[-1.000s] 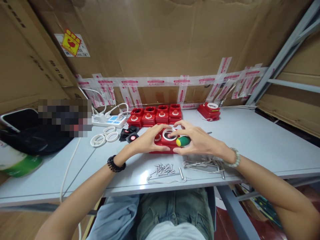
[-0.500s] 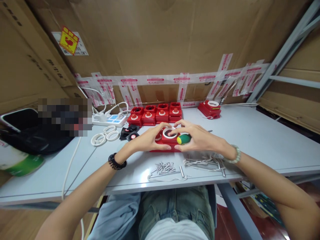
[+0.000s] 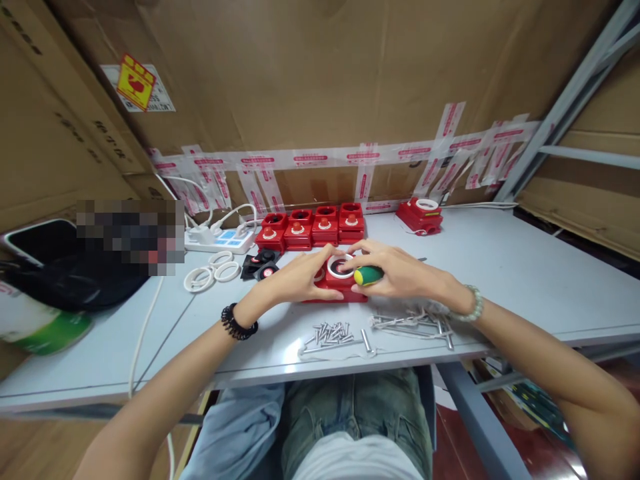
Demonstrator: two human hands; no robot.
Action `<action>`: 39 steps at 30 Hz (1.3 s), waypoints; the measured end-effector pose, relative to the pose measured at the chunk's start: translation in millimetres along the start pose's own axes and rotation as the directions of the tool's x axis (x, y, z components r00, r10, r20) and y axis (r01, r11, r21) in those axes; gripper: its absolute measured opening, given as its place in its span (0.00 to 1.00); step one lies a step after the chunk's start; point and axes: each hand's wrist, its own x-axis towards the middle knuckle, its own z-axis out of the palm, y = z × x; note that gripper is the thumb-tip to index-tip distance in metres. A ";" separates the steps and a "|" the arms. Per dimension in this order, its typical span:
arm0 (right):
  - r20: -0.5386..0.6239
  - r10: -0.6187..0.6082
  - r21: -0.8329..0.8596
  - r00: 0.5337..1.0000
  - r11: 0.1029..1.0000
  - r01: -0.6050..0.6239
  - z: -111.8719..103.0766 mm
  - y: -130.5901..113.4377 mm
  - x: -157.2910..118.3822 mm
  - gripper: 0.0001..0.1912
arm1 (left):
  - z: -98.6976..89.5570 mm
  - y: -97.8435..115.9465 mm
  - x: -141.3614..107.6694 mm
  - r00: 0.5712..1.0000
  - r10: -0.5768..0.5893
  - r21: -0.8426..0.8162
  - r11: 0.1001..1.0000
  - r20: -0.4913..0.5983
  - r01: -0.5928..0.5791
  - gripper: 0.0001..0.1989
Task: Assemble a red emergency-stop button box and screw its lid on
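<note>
In front of me on the table sits a red box-shaped housing with a white ring around a dark round opening on its top. My left hand grips the housing from the left, thumb along the near side. My right hand keeps a screwdriver with a green and yellow handle tucked in its palm, the tip pointing away to the right. Its fingers rest at the ring and the opening. The hands cover much of the housing.
Several red housings stand in a row behind, and one more is at the back right. White rings and black square parts lie left. Screws and bagged metal rods lie near the front edge. A power strip sits back left.
Both hands hold nearly the same pose around the housing, and the screwdriver stays in my right hand. The view has shifted slightly.
</note>
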 end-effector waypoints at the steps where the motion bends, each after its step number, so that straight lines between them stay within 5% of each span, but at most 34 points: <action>1: -0.001 -0.012 -0.036 1.000 0.999 0.012 0.3 -0.9 -0.3 0.22 | 0.2 0.0 0.0 1.000 0.010 0.012 1.000 -0.002 -0.010 0.31; 7: 0.030 -0.074 -0.152 0.997 0.985 0.077 -0.1 -3.9 -0.2 0.19 | 1.5 -4.3 0.9 1.000 0.016 0.030 0.999 0.000 -0.016 0.28; 14: -0.028 -0.061 -0.042 0.998 0.997 0.060 0.7 -2.8 1.1 0.17 | 1.0 -4.6 0.7 1.000 0.010 0.012 1.000 0.008 -0.010 0.28; 21: -0.050 -0.203 0.108 0.978 0.972 0.207 5.1 -1.8 4.5 0.20 | 0.4 -4.9 1.6 0.999 0.032 -0.024 0.999 0.008 -0.031 0.28; 34: -0.024 -0.176 0.132 0.984 0.975 0.177 4.7 5.1 3.5 0.21 | 1.1 -7.1 2.4 0.999 0.050 -0.047 0.998 0.014 -0.049 0.28; 39: -0.105 -0.036 0.160 0.994 0.986 0.053 1.5 1.7 -0.3 0.29 | 0.0 -6.7 2.4 1.000 0.003 -0.060 0.998 0.028 -0.001 0.29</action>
